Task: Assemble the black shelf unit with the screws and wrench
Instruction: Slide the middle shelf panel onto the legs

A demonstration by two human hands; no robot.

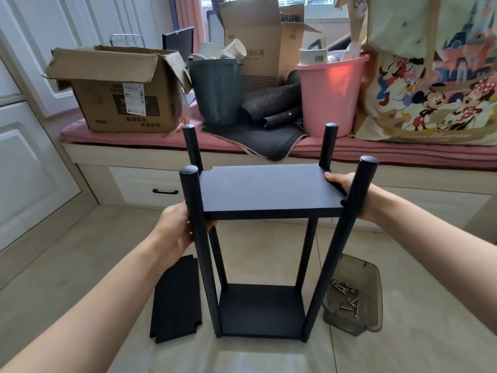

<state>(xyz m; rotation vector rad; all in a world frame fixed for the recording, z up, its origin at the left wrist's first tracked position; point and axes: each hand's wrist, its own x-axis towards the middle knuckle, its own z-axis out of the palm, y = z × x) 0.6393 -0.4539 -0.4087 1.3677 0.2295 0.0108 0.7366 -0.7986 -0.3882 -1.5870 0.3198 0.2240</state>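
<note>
Far left of the frame: white cabinet doors (32, 146). Upper left, on a pink cushioned bench (161, 138): torn cardboard box (121, 90), then a grey bin (216, 92) stuffed with paper cups. Lower left, flat on the tiled floor (80, 265): loose black shelf panel (176, 300) with notched corners, just beside the frame's near-left post. Left hand (176, 232) at centre left, wrapped around the near-left post (200, 251) just under the upper board, fingers closed on it, thumb side partly hidden behind the post. Centre: black shelf unit (262, 310) upright on the floor, four round posts, one board fixed at the bottom, an upper shelf board (269, 192) sitting level between the posts below their capped tops. Right hand (347, 189) at centre right, gripping the right edge of the upper board, thumb on top, fingers underneath and out of sight, partly behind the near-right post (347, 224). Lower right, on the floor beside the near-right post: translucent grey tray (373, 313) holding screws (347, 297). Upper right on the bench: pink bucket (330, 98), then a large cartoon-print bag (435, 76). Wrench not made out.
</note>
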